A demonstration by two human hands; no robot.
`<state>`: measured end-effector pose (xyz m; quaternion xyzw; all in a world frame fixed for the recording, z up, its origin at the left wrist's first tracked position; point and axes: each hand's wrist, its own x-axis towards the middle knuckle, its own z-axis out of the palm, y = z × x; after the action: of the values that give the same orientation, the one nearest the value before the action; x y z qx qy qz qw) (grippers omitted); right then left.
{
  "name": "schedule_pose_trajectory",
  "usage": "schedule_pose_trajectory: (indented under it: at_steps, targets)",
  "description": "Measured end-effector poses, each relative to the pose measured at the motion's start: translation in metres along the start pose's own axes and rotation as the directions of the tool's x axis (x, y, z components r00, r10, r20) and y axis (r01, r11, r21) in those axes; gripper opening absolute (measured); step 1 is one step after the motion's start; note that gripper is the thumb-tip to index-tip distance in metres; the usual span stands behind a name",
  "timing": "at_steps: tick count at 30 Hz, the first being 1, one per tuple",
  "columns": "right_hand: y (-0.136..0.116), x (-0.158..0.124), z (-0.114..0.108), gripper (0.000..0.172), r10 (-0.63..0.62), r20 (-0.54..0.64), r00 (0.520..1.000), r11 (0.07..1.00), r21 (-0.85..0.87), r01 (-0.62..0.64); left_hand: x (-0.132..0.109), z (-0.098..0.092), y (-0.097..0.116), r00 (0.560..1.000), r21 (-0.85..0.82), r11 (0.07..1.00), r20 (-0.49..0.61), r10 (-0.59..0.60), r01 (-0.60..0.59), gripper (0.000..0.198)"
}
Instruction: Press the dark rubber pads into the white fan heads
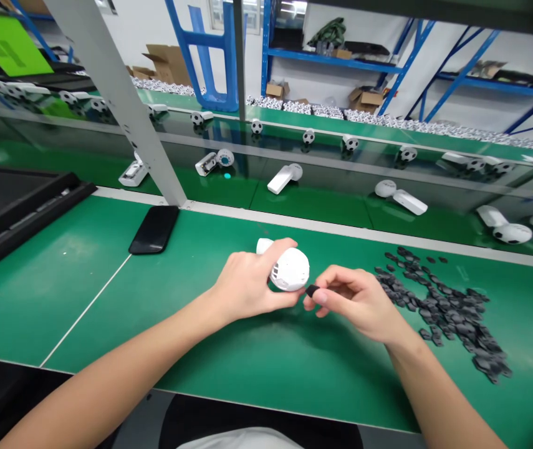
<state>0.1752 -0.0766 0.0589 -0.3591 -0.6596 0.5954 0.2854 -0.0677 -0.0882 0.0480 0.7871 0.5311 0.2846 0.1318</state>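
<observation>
A white, round-headed plastic device is gripped in my left hand, thumb over the top and fingers beneath. Its white stem pokes out behind the thumb, and dark slots show on the near left side of the head. Just right of it, my right hand pinches a small black plastic piece between thumb and fingertips, close to the head's lower right edge. Whether the piece touches the device I cannot tell. To the right of my right hand lies a loose spread of similar black pieces on the green table.
A black phone lies at the table's back left, beside a grey post. Beyond a pale ledge, white devices rest on a green conveyor. Soccer-patterned balls line a surface farther back. A black tray sits at left.
</observation>
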Motion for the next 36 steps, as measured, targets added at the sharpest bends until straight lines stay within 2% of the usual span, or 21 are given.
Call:
schedule_pose_trajectory:
  at_steps: [4, 7, 10, 16, 20, 23, 28, 31, 33, 35, 36]
  targets:
    - [0.001, 0.004, 0.007, 0.023, 0.034, -0.056, 0.998, 0.999, -0.008, -0.034, -0.002, 0.01, 0.001, 0.995, -0.138, 0.99, 0.1, 0.008, 0.006, 0.068]
    - [0.002, 0.007, 0.013, 0.026, 0.053, -0.093, 0.994, 0.998, -0.041, -0.057, -0.002, 0.018, 0.0, 0.995, -0.219, 0.976, 0.101, 0.021, 0.002, 0.067]
    - [0.001, 0.007, 0.018, 0.027, 0.028, -0.161, 0.986, 0.992, -0.115, -0.047, -0.003, 0.02, 0.0, 0.996, -0.223, 0.975, 0.087, 0.008, 0.011, 0.068]
    - [-0.003, 0.005, 0.023, 0.025, -0.059, -0.273, 0.96, 0.946, -0.323, -0.034, -0.002, 0.012, 0.004, 0.982, -0.216, 0.976, 0.188, 0.009, 0.032, 0.083]
    - [-0.004, 0.005, 0.024, 0.026, -0.104, -0.296, 0.95, 0.924, -0.382, -0.017, 0.0, 0.018, 0.003, 0.989, -0.245, 0.968, 0.144, -0.016, 0.052, 0.082]
    - [-0.002, 0.005, 0.024, 0.027, -0.133, -0.314, 0.94, 0.909, -0.416, -0.01, 0.001, 0.022, 0.0, 0.993, -0.263, 0.965, 0.115, 0.022, 0.009, 0.075]
    - [0.005, 0.008, 0.023, 0.028, -0.17, -0.277, 0.946, 0.893, -0.45, 0.029, 0.003, 0.017, 0.0, 0.992, -0.276, 0.961, 0.121, 0.043, -0.008, 0.07]
    - [0.003, 0.009, 0.015, 0.022, -0.205, -0.151, 0.967, 0.857, -0.505, 0.103, 0.003, 0.012, 0.003, 0.986, -0.292, 0.955, 0.164, -0.007, 0.055, 0.063]
    - [-0.003, 0.007, 0.001, 0.022, -0.175, -0.047, 0.983, 0.834, -0.537, 0.123, 0.003, 0.011, 0.002, 0.985, -0.29, 0.953, 0.167, -0.037, 0.085, 0.058]
    - [-0.009, 0.002, -0.023, 0.027, -0.098, -0.028, 0.995, 0.806, -0.588, 0.063, 0.003, 0.01, 0.0, 0.988, -0.279, 0.957, 0.148, -0.04, 0.08, 0.054]
    - [-0.011, -0.002, -0.037, 0.028, -0.047, -0.063, 0.997, 0.781, -0.624, -0.003, 0.003, 0.01, -0.001, 0.99, -0.281, 0.957, 0.138, -0.033, 0.071, 0.052]
